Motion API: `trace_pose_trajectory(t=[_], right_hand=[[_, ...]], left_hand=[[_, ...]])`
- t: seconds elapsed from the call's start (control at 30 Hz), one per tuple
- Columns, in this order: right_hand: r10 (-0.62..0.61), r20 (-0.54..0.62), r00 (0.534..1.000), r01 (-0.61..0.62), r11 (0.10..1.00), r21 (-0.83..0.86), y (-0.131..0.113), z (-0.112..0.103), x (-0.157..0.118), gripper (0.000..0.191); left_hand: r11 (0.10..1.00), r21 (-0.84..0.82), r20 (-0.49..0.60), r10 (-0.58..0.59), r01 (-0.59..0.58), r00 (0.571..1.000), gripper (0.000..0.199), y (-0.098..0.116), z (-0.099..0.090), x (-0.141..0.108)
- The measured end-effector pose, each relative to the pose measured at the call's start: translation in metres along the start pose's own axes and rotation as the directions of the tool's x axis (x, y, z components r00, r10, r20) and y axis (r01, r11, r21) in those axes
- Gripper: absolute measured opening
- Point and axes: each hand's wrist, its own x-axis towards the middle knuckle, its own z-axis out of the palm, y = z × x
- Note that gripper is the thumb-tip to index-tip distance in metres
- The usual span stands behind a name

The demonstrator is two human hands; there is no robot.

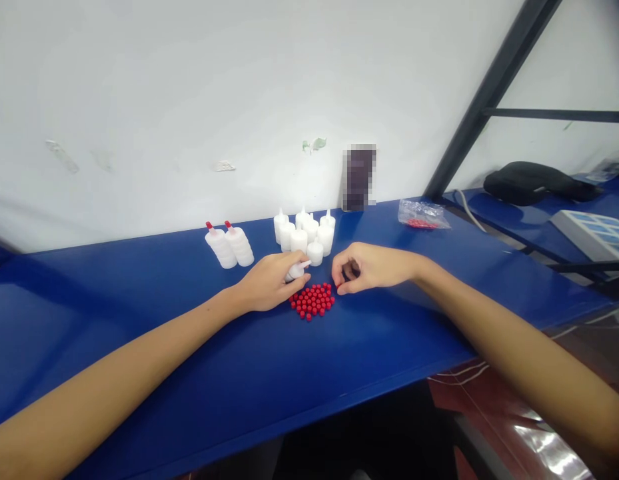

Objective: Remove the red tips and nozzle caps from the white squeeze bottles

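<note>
My left hand [275, 283] is closed around a small white nozzle bottle [297, 270], tilted with its bare tip pointing right. Close to its fingers lies a cluster of small red caps [313, 301] on the blue table. At the right edge of that cluster, my right hand [372, 268] has thumb and fingertips pinched together; what is between them, if anything, is hidden. Behind the hands stands a group of uncapped white bottles [298, 241]. Off to the left are white bottles with red tips [229, 247], set in two rows.
Against the wall leans a dark, pixelated rectangular object [359, 179]. A clear plastic bag [423, 215] with red pieces lies at the back right of the blue table [199, 373]. A black frame post [482, 100], a black object [536, 181] and a white-and-blue box [596, 233] are farther right.
</note>
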Motion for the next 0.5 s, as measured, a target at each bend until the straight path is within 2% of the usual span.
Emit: trace_pose_trajectory(t=[0.2, 0.37, 0.5], right_hand=[[0.087, 0.103, 0.991, -0.105, 0.978, 0.180, 0.0027, -0.0030, 0.0004, 0.027], [0.114, 0.104, 0.988, -0.132, 0.975, 0.179, 0.0037, -0.0023, 0.0016, 0.033], [0.112, 0.101, 0.988, -0.128, 0.977, 0.169, 0.0015, -0.0017, 0.0023, 0.028]], left_hand=[[1.000, -0.018, 0.004, 0.006, -0.006, 1.000, 0.020, 0.0005, -0.0014, -0.0008], [1.000, -0.020, -0.003, 0.007, -0.007, 1.000, 0.021, 0.0000, -0.0017, 0.0001], [1.000, -0.017, -0.020, 0.004, -0.004, 1.000, 0.021, -0.0014, -0.0008, -0.0001]])
